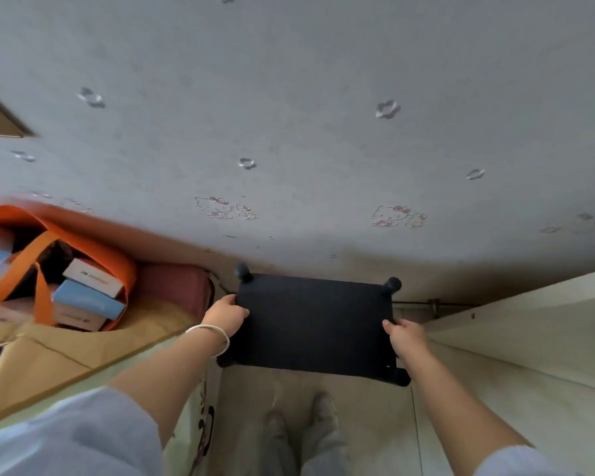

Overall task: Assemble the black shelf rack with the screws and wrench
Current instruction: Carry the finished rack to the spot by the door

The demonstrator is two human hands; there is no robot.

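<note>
The black shelf rack (pixel 315 321) is held level above the floor (pixel 368 424), just below centre, gripped at its nine and three o'clock edges, seemingly for carrying. The left hand (pixel 224 316) and right hand (pixel 406 336) have fingers clamped on those edges. An orange bag (pixel 83 242) sits at nine o'clock.

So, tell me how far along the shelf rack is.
Looks largely assembled: the black shelf rack has round caps on its two far corner posts. In hand: the left hand and right hand grip its short sides, holding it by the wall. No screws or wrench are visible, so remaining tightening is unclear.
</note>
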